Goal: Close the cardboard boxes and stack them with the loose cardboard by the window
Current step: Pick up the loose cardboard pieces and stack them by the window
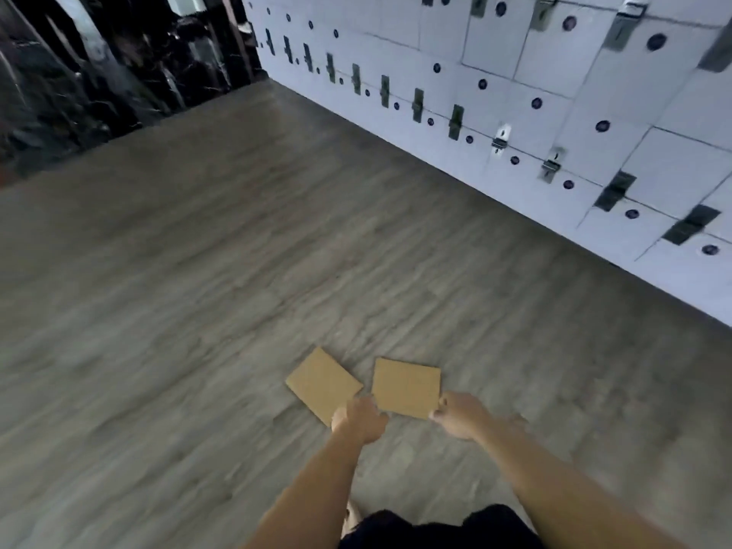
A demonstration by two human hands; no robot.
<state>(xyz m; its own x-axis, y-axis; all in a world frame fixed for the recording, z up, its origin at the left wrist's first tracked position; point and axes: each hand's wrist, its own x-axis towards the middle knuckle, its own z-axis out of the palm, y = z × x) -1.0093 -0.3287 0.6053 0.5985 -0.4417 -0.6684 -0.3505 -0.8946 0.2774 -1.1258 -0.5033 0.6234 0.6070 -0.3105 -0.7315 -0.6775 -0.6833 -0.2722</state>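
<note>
Both bare arms reach forward and down over the grey wood-grain plank floor [198, 271]. The left hand [358, 420] has its fingers curled round the near corner of a flat, tan, rectangular cardboard piece [323, 384], which is turned at an angle. The right hand [459, 416] pinches the near right corner of a second flat tan cardboard piece [406, 386], thumb on top, the other fingers tucked beneath and out of sight. The two pieces sit just beside each other, their near corners almost meeting by the left hand; whether they rest on the floor or are lifted slightly off it is hard to tell.

The whole view is smeared, so finger detail is soft. The left hand covers the near corner of its piece. At the bottom edge, dark clothing [435, 528] is cut off.

Along the right runs a white wall of locker doors [554, 73] with dark round locks and metal hasps, all doors closed. A dark marbled wall [99, 73] stands at far left.
</note>
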